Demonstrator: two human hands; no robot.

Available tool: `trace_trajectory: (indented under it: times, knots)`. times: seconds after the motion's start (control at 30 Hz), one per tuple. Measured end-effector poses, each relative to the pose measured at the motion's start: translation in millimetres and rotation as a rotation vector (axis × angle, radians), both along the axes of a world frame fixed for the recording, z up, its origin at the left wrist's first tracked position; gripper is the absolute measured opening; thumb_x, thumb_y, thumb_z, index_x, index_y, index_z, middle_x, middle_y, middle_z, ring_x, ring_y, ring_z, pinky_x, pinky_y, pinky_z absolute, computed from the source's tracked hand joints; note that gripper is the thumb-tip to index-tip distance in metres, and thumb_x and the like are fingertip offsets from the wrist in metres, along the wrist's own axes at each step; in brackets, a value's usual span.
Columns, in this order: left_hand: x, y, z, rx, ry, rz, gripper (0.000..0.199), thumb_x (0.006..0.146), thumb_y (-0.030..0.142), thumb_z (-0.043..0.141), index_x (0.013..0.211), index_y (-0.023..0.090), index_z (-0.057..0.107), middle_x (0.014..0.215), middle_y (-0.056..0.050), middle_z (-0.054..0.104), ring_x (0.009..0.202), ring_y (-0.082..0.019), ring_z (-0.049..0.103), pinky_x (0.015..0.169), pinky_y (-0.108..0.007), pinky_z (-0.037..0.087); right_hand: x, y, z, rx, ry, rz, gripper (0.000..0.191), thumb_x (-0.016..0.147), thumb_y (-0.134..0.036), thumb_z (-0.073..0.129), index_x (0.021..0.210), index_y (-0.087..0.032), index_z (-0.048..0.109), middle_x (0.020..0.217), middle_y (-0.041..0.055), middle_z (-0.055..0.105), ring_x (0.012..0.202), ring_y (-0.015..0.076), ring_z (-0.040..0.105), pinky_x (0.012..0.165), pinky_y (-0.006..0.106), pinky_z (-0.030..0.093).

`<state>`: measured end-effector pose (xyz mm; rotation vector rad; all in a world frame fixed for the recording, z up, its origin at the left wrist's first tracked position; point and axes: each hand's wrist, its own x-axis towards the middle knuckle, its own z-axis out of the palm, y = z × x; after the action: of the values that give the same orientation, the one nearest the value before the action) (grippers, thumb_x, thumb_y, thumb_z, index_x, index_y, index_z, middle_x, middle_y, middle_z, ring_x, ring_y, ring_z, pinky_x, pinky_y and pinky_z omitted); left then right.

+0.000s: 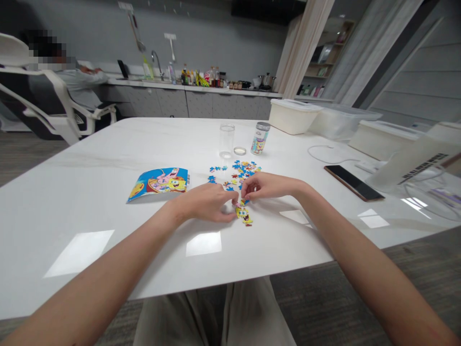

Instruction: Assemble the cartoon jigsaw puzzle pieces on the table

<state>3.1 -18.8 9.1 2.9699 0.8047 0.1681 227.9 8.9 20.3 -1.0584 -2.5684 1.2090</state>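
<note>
A small joined section of jigsaw puzzle [243,215] with a yellow cartoon face lies on the white table. My left hand [212,202] is at its left side, fingers curled, thumb and index against its edge. From the upper right my right hand [264,185] reaches in, fingertips pinched at a puzzle piece [246,202] at the section's top; the fingers partly hide it. Loose puzzle pieces [241,167], mostly blue, are scattered just beyond both hands. Left of them rests a curved picture sheet [158,181] with the same cartoon figures.
Behind the pieces stand a clear jar [226,139], its lid [239,151] and a printed canister [260,138]. A phone [353,182], a cable and lidded plastic boxes [294,115] are on the right. A person sits in a white chair [57,96] at far left.
</note>
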Motion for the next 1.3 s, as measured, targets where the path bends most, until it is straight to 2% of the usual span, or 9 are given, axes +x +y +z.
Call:
trace_trajectory:
  times: [0.1, 0.2, 0.4, 0.63, 0.77, 1.0, 1.13, 1.3]
  knots:
    - [0.2, -0.2, 0.6, 0.000, -0.006, -0.009, 0.028, 0.082, 0.040, 0.052, 0.099, 0.022, 0.065, 0.048, 0.003, 0.050, 0.049, -0.014, 0.050, 0.051, -0.025, 0.031, -0.2, -0.2, 1.6, 0.034, -0.005, 0.010, 0.025, 0.079, -0.019, 0.056, 0.101, -0.017, 0.069, 0.076, 0.0004, 0.066, 0.065, 0.0113, 0.055, 0.058, 0.024, 0.039]
    - [0.2, -0.5, 1.3, -0.006, -0.007, -0.010, 0.028, 0.082, 0.039, 0.052, 0.101, 0.022, 0.065, 0.049, 0.003, 0.051, 0.048, -0.014, 0.050, 0.051, -0.025, 0.031, -0.6, -1.2, 3.0, 0.045, -0.007, 0.030, 0.024, 0.080, -0.017, 0.051, 0.096, -0.018, 0.070, 0.076, -0.0001, 0.065, 0.065, 0.0110, 0.052, 0.057, 0.024, 0.037]
    - [-0.4, -0.3, -0.1, -0.009, 0.000, 0.005, 0.029, 0.082, 0.042, 0.052, 0.100, 0.023, 0.065, 0.053, 0.001, 0.055, 0.053, -0.015, 0.054, 0.054, -0.025, 0.035, -1.7, -5.0, 6.3, -0.044, 0.026, -0.052, 0.012, 0.077, -0.023, 0.060, 0.087, -0.017, 0.062, 0.075, 0.0006, 0.066, 0.068, 0.0122, 0.057, 0.061, 0.024, 0.041]
    - [0.1, -0.6, 0.5, 0.001, 0.006, 0.001, 0.027, 0.082, 0.040, 0.052, 0.099, 0.023, 0.065, 0.056, 0.001, 0.057, 0.054, -0.015, 0.053, 0.052, -0.025, 0.033, -1.0, -4.8, 5.7, -0.117, 0.039, -0.089, 0.018, 0.076, -0.023, 0.062, 0.092, -0.017, 0.063, 0.073, 0.0015, 0.069, 0.069, 0.0137, 0.063, 0.063, 0.025, 0.045]
    - [0.1, -0.6, 0.2, 0.007, 0.004, 0.006, 0.028, 0.082, 0.040, 0.053, 0.099, 0.022, 0.065, 0.055, 0.001, 0.057, 0.053, -0.014, 0.053, 0.052, -0.024, 0.033, 0.0, -3.1, 3.9, -0.148, 0.041, -0.083, 0.015, 0.074, -0.024, 0.063, 0.087, -0.017, 0.065, 0.074, 0.0012, 0.070, 0.069, 0.0137, 0.063, 0.067, 0.026, 0.046]
    - [-0.3, -0.2, -1.2, -0.001, -0.004, 0.013, 0.028, 0.082, 0.042, 0.053, 0.099, 0.023, 0.065, 0.055, 0.001, 0.056, 0.055, -0.016, 0.054, 0.054, -0.025, 0.036, -0.9, -2.8, 6.8, 0.008, -0.001, -0.044, 0.013, 0.078, -0.026, 0.061, 0.085, -0.017, 0.066, 0.079, 0.0017, 0.067, 0.072, 0.0130, 0.059, 0.066, 0.025, 0.043]
    - [-0.4, -0.2, -1.0, -0.004, 0.002, 0.009, 0.028, 0.082, 0.041, 0.053, 0.099, 0.023, 0.065, 0.054, 0.001, 0.056, 0.054, -0.016, 0.054, 0.054, -0.025, 0.035, 0.6, 0.0, 4.9, 0.031, 0.028, -0.042, 0.020, 0.081, -0.023, 0.056, 0.096, -0.017, 0.068, 0.087, 0.0035, 0.068, 0.078, 0.0143, 0.059, 0.069, 0.026, 0.043]
    - [-0.8, -0.2, -0.5, -0.018, 0.002, 0.013, 0.028, 0.082, 0.041, 0.052, 0.100, 0.024, 0.065, 0.053, 0.001, 0.054, 0.053, -0.015, 0.052, 0.053, -0.025, 0.033, 2.8, 3.1, 2.6, 0.038, 0.007, -0.062, 0.017, 0.078, -0.022, 0.057, 0.089, -0.017, 0.069, 0.086, 0.0028, 0.070, 0.078, 0.0149, 0.060, 0.069, 0.026, 0.044]
